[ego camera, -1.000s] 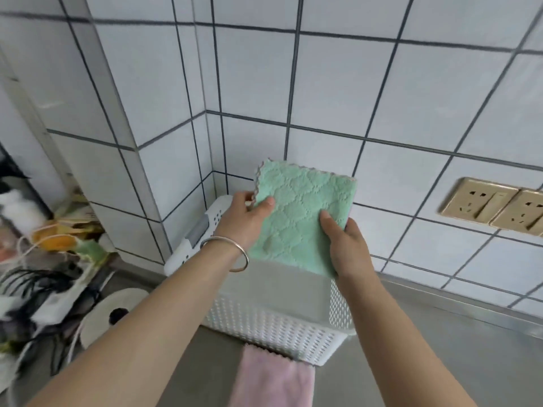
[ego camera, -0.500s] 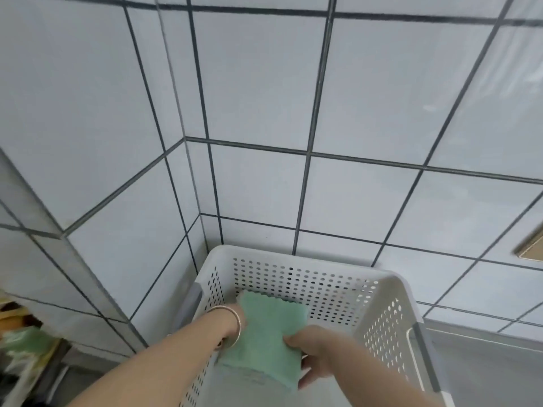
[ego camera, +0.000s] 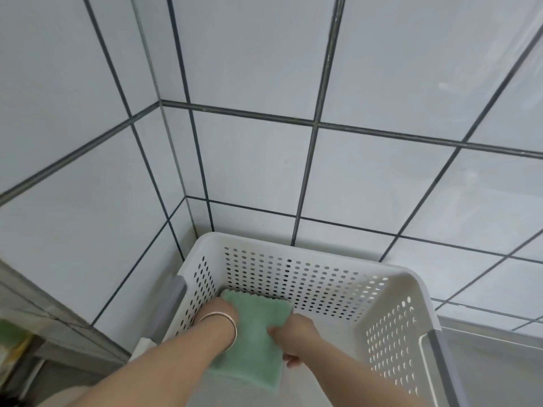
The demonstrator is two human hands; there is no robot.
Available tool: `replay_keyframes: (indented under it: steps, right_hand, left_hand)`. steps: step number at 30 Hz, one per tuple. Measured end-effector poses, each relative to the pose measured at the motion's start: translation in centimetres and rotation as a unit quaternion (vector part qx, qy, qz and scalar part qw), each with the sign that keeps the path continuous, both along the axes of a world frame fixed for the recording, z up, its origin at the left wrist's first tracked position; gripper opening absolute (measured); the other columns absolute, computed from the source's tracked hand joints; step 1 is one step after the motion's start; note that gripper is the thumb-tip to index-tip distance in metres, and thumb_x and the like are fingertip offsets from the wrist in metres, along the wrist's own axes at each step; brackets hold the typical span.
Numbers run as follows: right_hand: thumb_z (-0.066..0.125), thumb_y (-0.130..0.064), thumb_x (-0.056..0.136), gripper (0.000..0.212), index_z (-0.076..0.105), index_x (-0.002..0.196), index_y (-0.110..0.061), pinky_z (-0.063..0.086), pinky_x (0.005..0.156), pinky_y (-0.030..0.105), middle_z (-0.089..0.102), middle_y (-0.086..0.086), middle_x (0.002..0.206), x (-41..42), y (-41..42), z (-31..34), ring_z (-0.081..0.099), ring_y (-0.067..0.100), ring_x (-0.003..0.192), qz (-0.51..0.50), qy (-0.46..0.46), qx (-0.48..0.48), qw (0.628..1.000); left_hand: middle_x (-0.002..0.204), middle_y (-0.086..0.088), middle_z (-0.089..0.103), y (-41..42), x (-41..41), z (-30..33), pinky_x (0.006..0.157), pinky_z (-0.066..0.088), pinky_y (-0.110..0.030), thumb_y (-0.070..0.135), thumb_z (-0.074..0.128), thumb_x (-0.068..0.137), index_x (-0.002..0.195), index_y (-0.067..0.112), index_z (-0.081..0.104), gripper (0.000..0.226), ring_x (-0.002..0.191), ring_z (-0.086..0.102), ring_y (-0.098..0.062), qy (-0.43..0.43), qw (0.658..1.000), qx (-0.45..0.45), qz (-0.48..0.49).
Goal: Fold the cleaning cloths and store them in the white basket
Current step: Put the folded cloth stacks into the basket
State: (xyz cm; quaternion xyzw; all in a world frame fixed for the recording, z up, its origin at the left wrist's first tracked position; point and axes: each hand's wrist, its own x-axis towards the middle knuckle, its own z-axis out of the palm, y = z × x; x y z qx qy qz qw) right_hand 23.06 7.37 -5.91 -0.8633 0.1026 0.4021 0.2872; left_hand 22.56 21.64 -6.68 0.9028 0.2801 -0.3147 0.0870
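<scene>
A folded green cleaning cloth (ego camera: 258, 345) is inside the white perforated basket (ego camera: 296, 254), near its left wall. My left hand (ego camera: 219, 311), with a silver bangle on the wrist, holds the cloth's left edge; most of its fingers are hidden behind the cloth. On the cloth's right edge, my right hand (ego camera: 293, 333) grips with the thumb on top and the fingers underneath. Both hands are down within the basket.
The basket stands in the corner of a white tiled wall (ego camera: 264, 171) with dark grout. A grey counter (ego camera: 484, 371) runs to the right of the basket. Cluttered items (ego camera: 11, 342) lie at the far left edge.
From a second ago, the cloth went from above the basket down into it, both hands still holding. My view has moved closer and turned up toward the wall corner.
</scene>
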Motion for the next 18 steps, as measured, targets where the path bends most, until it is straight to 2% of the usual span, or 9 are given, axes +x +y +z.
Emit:
replay_keyframes:
  steps: [2,4,8,11,13,15,16,17,18]
  right_hand:
    - [0.047,-0.03,0.093,0.03,0.049,0.101,-0.001,0.056,0.073,0.032,0.055,0.005,0.075,-0.1,0.5,-0.2,0.056,0.018,0.06,0.052,-0.054,-0.015,0.997]
    - [0.044,-0.03,0.093,0.046,0.038,0.132,-0.006,0.049,0.077,0.029,0.058,0.006,0.1,-0.2,0.7,-0.4,0.059,0.022,0.086,0.098,-0.112,-0.029,0.989]
    - [0.048,-0.035,0.089,0.043,0.049,0.126,-0.014,0.048,0.08,0.029,0.058,0.004,0.108,-0.5,0.4,-0.2,0.057,0.02,0.091,0.099,-0.111,-0.011,0.989]
    - [0.052,-0.034,0.087,0.04,0.044,0.12,-0.013,0.042,0.077,0.029,0.055,0.004,0.111,-0.2,0.2,0.2,0.057,0.023,0.106,0.083,-0.197,-0.033,0.976]
    - [0.059,-0.037,0.083,0.041,0.046,0.114,-0.013,0.044,0.076,0.032,0.053,0.004,0.108,-1.0,0.5,0.8,0.056,0.023,0.102,0.182,-0.324,-0.09,0.924]
    - [0.068,-0.056,0.063,0.052,0.062,0.093,-0.014,0.052,0.063,0.031,0.06,0.002,0.093,-1.8,0.5,0.1,0.062,0.022,0.084,0.291,-0.427,-0.106,0.849]
    - [0.059,-0.064,0.058,0.058,0.067,0.087,-0.015,0.054,0.06,0.031,0.065,0.004,0.09,-2.4,0.6,-0.4,0.065,0.023,0.082,0.329,-0.425,-0.109,0.836]
    - [0.043,-0.068,0.06,0.072,0.069,0.095,-0.011,0.057,0.068,0.035,0.067,0.01,0.103,-2.7,0.6,-0.9,0.066,0.028,0.094,0.353,-0.392,-0.108,0.843]
    - [0.026,-0.068,0.062,0.091,0.062,0.117,-0.005,0.052,0.088,0.04,0.056,0.017,0.129,-2.8,0.5,-1.4,0.055,0.031,0.119,0.371,-0.357,-0.105,0.851]
  left_hand:
    - [0.143,-0.011,0.043,0.2,0.2,-0.1,0.106,0.037,-0.034,0.007,0.018,0.098,0.135,0.003,0.041,0.043,0.13,0.044,-0.025,0.012,1.0,0.013,0.007]
    - [0.145,-0.012,0.039,0.5,0.4,-0.3,0.109,0.035,-0.036,0.009,0.015,0.099,0.138,0.002,0.036,0.044,0.132,0.041,-0.026,0.022,0.999,0.011,0.021]
    - [0.148,-0.013,0.035,0.6,0.3,0.4,0.109,0.033,-0.035,0.007,0.019,0.099,0.142,0.003,0.027,0.044,0.134,0.038,-0.025,0.021,1.0,0.022,0.001]
    - [0.133,-0.014,0.05,-0.3,0.3,2.3,0.098,0.043,-0.035,-0.002,0.025,0.093,0.132,0.003,0.039,0.041,0.121,0.051,-0.028,-0.088,0.983,0.075,-0.141]
    - [0.132,-0.017,0.047,-1.4,-0.2,2.9,0.097,0.043,-0.04,0.002,0.029,0.093,0.131,0.003,0.037,0.039,0.12,0.048,-0.032,-0.109,0.955,0.106,-0.253]
    - [0.138,-0.018,0.039,-2.0,-0.5,2.2,0.104,0.037,-0.041,0.015,0.04,0.094,0.137,0.002,0.029,0.046,0.127,0.04,-0.032,-0.056,0.949,0.117,-0.287]
    - [0.142,-0.018,0.033,-2.1,-0.6,1.5,0.107,0.034,-0.041,0.024,0.047,0.093,0.141,0.0,0.022,0.059,0.131,0.035,-0.032,-0.018,0.953,0.112,-0.281]
    - [0.145,-0.02,0.028,-2.1,-0.5,0.9,0.111,0.03,-0.04,0.032,0.054,0.089,0.143,-0.001,0.015,0.074,0.134,0.03,-0.033,0.021,0.954,0.11,-0.279]
    - [0.148,-0.022,0.022,-2.0,-0.4,0.4,0.114,0.025,-0.041,0.041,0.059,0.084,0.144,-0.002,0.008,0.091,0.137,0.024,-0.034,0.051,0.95,0.117,-0.285]
